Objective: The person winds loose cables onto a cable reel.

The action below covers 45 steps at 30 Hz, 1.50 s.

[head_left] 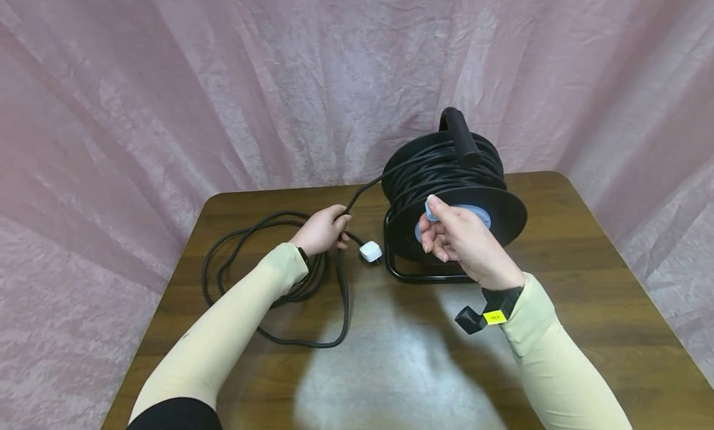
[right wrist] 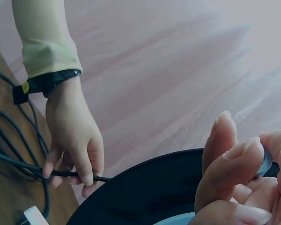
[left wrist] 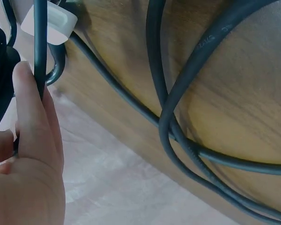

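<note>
Nearest, the right hand [head_left: 457,241] pinches the blue knob [head_left: 431,209] on the reel [head_left: 454,197], a grip suited to cranking, judging by the wound turns. At nine o'clock from the reel, the left hand [head_left: 322,230] curls round the cord [head_left: 365,188], likely guiding it taut. Slack loops lie on the table [head_left: 586,281] at the hand's seven o'clock; the white plug [head_left: 370,251] rests between hand and reel.

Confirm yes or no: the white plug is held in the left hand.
No, the white plug lies on the table; the left hand grips the black cable.
</note>
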Tool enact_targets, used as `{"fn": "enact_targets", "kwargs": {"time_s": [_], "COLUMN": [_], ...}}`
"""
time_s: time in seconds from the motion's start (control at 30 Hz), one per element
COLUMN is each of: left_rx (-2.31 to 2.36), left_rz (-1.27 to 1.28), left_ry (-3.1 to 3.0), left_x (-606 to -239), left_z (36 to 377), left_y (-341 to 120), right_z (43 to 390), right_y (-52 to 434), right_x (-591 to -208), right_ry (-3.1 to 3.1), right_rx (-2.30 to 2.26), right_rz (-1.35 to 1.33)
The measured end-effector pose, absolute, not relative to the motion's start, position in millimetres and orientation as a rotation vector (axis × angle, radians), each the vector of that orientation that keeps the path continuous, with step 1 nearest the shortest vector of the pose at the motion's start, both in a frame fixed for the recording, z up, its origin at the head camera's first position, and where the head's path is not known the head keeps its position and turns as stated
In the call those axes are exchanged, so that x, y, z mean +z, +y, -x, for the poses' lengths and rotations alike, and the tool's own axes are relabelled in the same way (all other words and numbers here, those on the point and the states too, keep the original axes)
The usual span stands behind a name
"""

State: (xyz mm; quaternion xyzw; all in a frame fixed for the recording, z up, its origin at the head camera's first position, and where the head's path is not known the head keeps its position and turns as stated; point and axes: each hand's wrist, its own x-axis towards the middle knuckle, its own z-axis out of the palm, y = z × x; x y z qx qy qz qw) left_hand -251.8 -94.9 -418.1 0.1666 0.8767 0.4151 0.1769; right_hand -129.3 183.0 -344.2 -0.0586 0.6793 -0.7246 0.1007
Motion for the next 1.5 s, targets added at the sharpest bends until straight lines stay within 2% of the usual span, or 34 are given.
{"fn": "enact_targets", "kwargs": {"time_s": [0.63, 1.1, 1.5], "left_rx": [1.149, 1.023, 1.181], "left_rz": [-0.506, -0.642, -0.572], "left_ry": [2.561, 2.688, 2.618], "left_x": [-420, -418, -418], "left_z": [237, 236, 235], "left_y": [-96, -88, -84], "right_z": [126, 122, 119], "right_y": [202, 221, 234], "right_x": [-338, -326, -325], "right_ry": [1.99, 2.131, 2.242], "right_rx": [-2.21, -2.072, -1.974], "right_rz": [0.151, 0.048, 0.019]}}
